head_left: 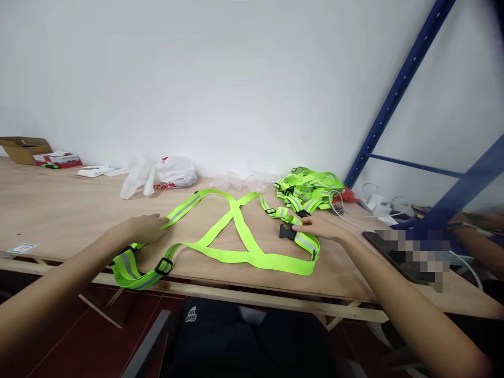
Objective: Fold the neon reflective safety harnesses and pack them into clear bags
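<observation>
A neon-yellow reflective vest (236, 226) made of elastic straps lies spread on the table, its straps crossing in the middle and a wide band along the front. My left hand (145, 229) is closed on its left strap, with the fingertips partly hidden. Below that hand, a loop with a black slider (164, 266) hangs over the table's front edge. At the vest's right side, my right hand (319, 228) has its fingers closed on the strap beside a black plastic buckle (287, 231).
Behind my right hand is a heap of similar vests (311, 186). A white plastic bag (175, 172) and clear bags (226, 181) lie along the wall. A cardboard box (25, 149) stands far left. On the right are a dark device (388, 252), cables and a blue metal frame (394, 94).
</observation>
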### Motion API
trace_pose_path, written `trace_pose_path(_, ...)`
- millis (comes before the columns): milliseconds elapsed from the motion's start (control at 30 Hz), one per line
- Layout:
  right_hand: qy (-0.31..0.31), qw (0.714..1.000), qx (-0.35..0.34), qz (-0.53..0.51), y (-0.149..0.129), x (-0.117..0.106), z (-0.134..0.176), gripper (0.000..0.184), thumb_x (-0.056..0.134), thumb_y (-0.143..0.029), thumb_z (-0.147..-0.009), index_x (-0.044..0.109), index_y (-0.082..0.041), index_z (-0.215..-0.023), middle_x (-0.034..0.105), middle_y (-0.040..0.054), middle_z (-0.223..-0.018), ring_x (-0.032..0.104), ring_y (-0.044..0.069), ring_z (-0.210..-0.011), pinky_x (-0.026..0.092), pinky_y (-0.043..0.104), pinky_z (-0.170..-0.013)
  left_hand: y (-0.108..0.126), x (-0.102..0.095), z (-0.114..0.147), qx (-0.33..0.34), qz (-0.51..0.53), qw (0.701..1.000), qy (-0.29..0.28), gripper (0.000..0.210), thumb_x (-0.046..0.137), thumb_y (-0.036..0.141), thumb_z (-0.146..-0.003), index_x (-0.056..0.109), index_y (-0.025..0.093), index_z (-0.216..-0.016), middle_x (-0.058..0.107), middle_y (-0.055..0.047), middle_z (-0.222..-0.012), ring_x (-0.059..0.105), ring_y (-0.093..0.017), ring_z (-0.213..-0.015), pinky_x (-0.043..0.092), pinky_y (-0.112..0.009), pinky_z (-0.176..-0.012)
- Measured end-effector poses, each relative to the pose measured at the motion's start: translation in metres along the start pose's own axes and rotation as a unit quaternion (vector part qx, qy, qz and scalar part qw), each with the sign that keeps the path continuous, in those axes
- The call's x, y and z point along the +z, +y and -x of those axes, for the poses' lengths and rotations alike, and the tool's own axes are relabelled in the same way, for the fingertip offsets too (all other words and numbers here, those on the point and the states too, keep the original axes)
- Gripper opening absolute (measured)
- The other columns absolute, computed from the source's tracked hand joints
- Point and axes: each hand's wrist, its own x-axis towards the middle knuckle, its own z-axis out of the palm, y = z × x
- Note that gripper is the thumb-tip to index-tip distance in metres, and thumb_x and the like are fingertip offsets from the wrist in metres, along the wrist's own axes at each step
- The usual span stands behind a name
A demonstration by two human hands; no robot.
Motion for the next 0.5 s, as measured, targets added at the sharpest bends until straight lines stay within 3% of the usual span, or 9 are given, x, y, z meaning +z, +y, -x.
trace_pose_path(100, -0.010, 0.999, -0.020, -0.030, -0.016, 0.009, -0.010, 0.048, 0.071, -0.067, -0.067, 0.068, -0.019, -0.073, 0.062, 0.0009, -0.070, 0.054, 0.019, -0.069, 0.042, 0.029, -0.061, -0.006, 0.014, 0.006, 0.010, 0.000, 1.000, -0.027, 0.062, 0.031, 0.032, -0.091, 0.050, 0.009, -0.145, 0.058, -0.018, -0.141, 0.060, -0.030, -0.124, 0.045, -0.038, -0.104)
trace_pose_path(233, -0.011, 0.996, -0.030, -0.080, -0.016, 0.009, -0.008, 0.036, 0.069, -0.053, -0.068, 0.068, -0.019, -0.077, 0.061, -0.0001, -0.071, 0.054, 0.019, -0.069, 0.041, 0.029, -0.062, -0.007, 0.015, -0.007, 0.031, -0.001, 1.000, 0.001, 0.061, 0.026, 0.032, -0.094, 0.049, 0.012, -0.147, 0.051, -0.014, -0.149, 0.053, -0.030, -0.132, 0.041, -0.038, -0.108)
trace_pose_path(367, 0.081, 0.994, 0.018, -0.064, 0.000, -0.003, 0.004, 0.027, 0.060, -0.044, -0.068, 0.048, -0.021, -0.064, 0.043, -0.0041, -0.058, 0.042, 0.013, -0.057, 0.030, 0.026, -0.053, -0.008, 0.014, -0.033, 0.039, -0.021, 0.999, 0.006, 0.061, 0.023, 0.030, -0.096, 0.044, 0.013, -0.151, 0.047, -0.014, -0.152, 0.052, -0.030, -0.133, 0.040, -0.039, -0.108)
trace_pose_path(500, 0.198, 0.979, -0.003, 0.048, 0.017, -0.022, 0.022, 0.033, 0.055, -0.040, -0.069, 0.029, -0.023, -0.058, 0.033, -0.0045, -0.057, 0.038, 0.013, -0.057, 0.026, 0.026, -0.054, -0.008, 0.007, -0.060, 0.032, -0.025, 0.999, -0.008, 0.060, 0.024, 0.028, -0.096, 0.041, 0.016, -0.153, 0.051, -0.015, -0.149, 0.055, -0.031, -0.129, 0.041, -0.039, -0.106)
